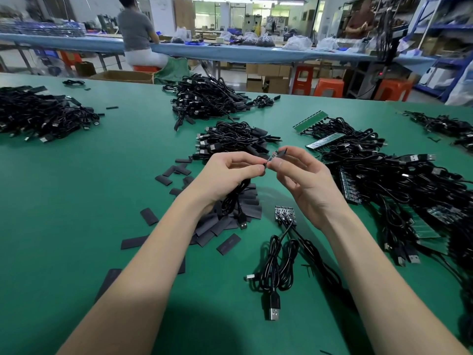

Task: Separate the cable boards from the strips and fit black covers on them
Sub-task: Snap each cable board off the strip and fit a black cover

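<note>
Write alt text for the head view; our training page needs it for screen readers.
Both hands, left hand and right hand, pinch a small cable board above a green table strewn with black covers and cable piles.

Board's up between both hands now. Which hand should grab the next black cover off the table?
Probably the left hand. The loose black covers lie directly beneath it and off to its left. The right hand pinches the small board and sits over the strip of boards, away from the covers.
</note>
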